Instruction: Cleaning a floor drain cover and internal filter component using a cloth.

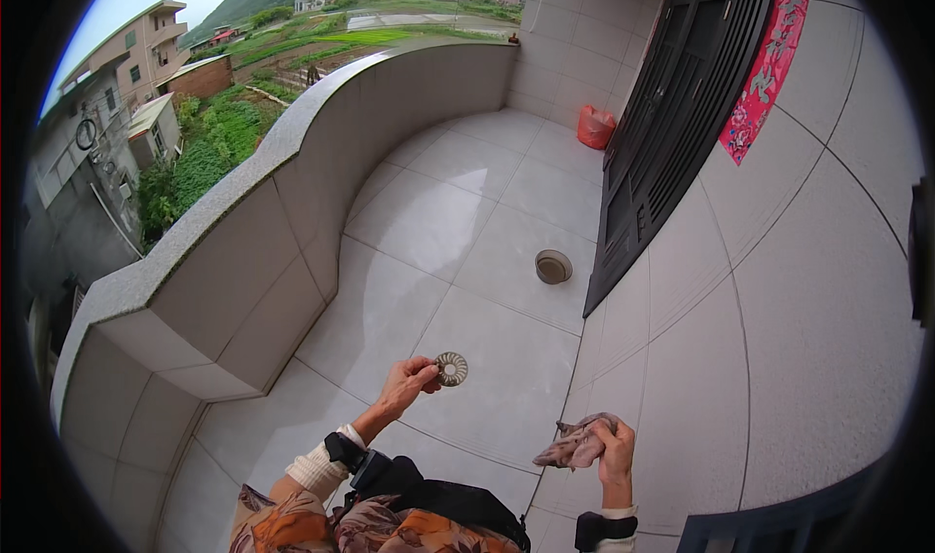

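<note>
Pinched at its rim, a small round slotted disc (452, 369) with a pale centre is in my left hand (410, 385). It looks like a drain cover or a fan grille; which of these I cannot tell. My right hand (616, 443) grips a crumpled, stained cloth (573, 443) by one end, and the rest of it hangs out to the left. The two hands are apart, both above the tiled floor. Farther ahead, a round metal bowl (554, 267) stands on the floor near the dark door.
A curved tiled parapet (307, 144) with a stone top bounds the balcony floor (409, 217) on the left. On the right are a dark metal door (657, 115) and a tiled wall (730, 275) bearing a red banner (763, 71). A red plastic bag (596, 127) sits in the far corner.
</note>
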Action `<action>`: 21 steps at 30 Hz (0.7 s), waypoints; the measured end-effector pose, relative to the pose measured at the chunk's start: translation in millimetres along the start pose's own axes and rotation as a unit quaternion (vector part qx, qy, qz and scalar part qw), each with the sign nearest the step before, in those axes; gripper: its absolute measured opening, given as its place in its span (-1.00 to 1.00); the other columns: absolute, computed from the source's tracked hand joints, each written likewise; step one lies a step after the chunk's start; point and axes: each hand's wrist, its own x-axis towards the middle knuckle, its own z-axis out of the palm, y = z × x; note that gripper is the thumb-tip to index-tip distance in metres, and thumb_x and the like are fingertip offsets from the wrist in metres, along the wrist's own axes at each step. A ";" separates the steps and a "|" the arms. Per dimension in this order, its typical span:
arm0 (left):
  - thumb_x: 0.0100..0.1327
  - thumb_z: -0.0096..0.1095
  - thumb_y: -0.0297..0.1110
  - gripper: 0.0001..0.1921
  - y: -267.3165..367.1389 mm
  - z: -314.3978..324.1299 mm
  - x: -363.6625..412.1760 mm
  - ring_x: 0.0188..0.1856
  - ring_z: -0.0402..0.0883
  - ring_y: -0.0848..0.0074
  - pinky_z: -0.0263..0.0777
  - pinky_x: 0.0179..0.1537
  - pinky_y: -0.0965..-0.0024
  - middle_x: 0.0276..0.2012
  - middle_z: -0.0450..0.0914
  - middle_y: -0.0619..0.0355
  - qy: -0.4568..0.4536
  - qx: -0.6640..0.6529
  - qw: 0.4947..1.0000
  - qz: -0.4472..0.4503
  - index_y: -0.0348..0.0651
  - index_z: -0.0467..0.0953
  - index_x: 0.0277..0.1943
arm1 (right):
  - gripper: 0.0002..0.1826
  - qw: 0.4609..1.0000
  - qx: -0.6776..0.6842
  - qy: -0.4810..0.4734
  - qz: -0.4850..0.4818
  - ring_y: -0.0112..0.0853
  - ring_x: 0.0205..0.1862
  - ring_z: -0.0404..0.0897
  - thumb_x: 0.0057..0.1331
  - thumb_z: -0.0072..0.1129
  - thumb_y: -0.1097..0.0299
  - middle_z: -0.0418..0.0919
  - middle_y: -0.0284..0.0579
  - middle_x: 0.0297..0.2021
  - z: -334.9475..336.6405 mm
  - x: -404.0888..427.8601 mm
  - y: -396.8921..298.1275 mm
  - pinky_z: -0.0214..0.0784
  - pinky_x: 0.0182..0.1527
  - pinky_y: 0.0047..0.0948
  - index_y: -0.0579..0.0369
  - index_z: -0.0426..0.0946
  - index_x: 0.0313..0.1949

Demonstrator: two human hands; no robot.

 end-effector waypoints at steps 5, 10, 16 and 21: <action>0.27 0.07 -0.31 -0.77 -10.9 -49.8 67.9 -0.44 0.58 0.54 0.49 -0.34 0.48 -0.40 0.60 0.12 0.090 -0.006 0.995 -0.052 -0.32 0.52 -0.19 | -0.94 1.000 -0.005 0.007 -0.003 -0.54 -0.44 0.45 0.16 0.03 0.54 0.50 -0.25 -0.48 2.8 101.0 5.5 0.32 -0.33 -0.59 0.27 0.47 -0.39; 0.26 0.10 -0.31 -0.75 18.0 -52.2 200.1 -0.43 0.59 0.55 0.47 -0.36 0.52 -0.39 0.60 0.14 0.109 -0.007 0.994 -0.028 -0.36 0.51 -0.16 | -0.90 0.995 0.029 0.086 -0.040 -0.58 -0.39 0.46 0.17 0.09 0.50 0.53 -0.24 -0.43 14.2 219.2 -1.6 0.30 -0.30 -0.62 0.29 0.49 -0.33; 0.27 0.09 -0.30 -0.74 54.4 3.0 293.7 -0.42 0.55 0.58 0.44 -0.32 0.52 -0.38 0.60 0.13 -0.038 -0.003 0.999 -0.006 -0.36 0.52 -0.15 | -0.90 0.992 0.011 0.118 -0.048 -0.61 -0.38 0.45 0.23 0.06 0.48 0.54 -0.28 -0.41 35.8 254.6 -29.9 0.30 -0.26 -0.63 0.25 0.50 -0.32; 0.28 0.10 -0.31 -0.77 66.7 48.0 280.6 -0.43 0.58 0.57 0.46 -0.31 0.52 -0.39 0.60 0.15 -0.092 0.006 0.995 -0.034 -0.33 0.51 -0.17 | -0.87 0.995 -0.032 0.091 -0.017 -0.60 -0.41 0.46 0.22 0.08 0.42 0.54 -0.28 -0.45 51.8 222.3 -30.6 0.31 -0.32 -0.62 0.24 0.50 -0.33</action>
